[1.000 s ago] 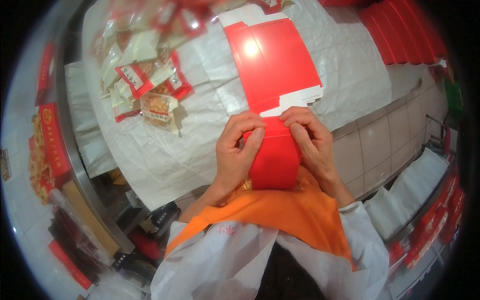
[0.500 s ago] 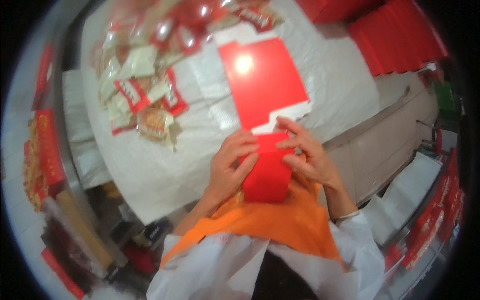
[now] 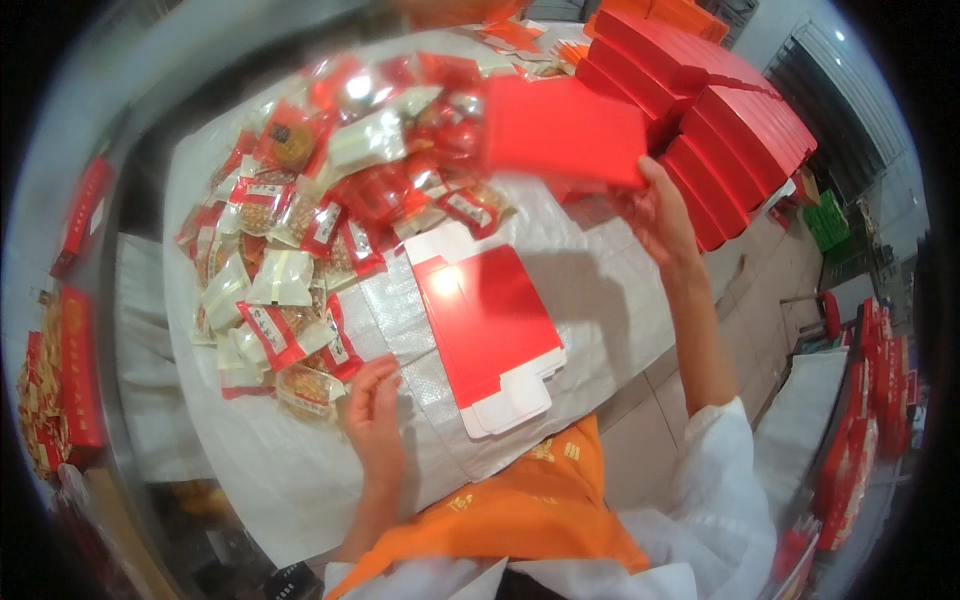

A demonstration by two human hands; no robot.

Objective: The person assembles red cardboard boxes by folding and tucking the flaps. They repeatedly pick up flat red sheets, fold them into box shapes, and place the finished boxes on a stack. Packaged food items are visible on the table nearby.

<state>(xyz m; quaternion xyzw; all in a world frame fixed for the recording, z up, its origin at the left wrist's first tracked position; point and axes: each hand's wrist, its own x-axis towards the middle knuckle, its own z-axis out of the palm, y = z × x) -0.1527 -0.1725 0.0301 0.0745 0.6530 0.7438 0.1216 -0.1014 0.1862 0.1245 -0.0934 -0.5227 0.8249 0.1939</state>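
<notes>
My right hand (image 3: 662, 215) grips a closed red cardboard box (image 3: 565, 130) by its right end, holding it up over the far part of the table. The box is slightly blurred. Nothing is in my left hand (image 3: 373, 415), which hovers low over the sheet with its fingers loosely bent and apart. Right beside its fingertips lies a wrapped snack packet (image 3: 308, 391), at the near edge of a big heap of red and cream packets (image 3: 290, 250). Between my arms a flat, unfolded red carton (image 3: 490, 310) with white flaps rests on the table.
Stacks of red boxes (image 3: 705, 120) stand at the far right. A whitish woven sheet (image 3: 600, 290) covers the table. Orange packaging (image 3: 520, 35) lies at the far edge. More goods in red boxes (image 3: 80, 365) sit at the left, and a green crate (image 3: 828, 222) at the right.
Both hands held the red box near my apron. My right hand has carried it up, away and to the right; my left hand has let go and moved left toward the packets.
</notes>
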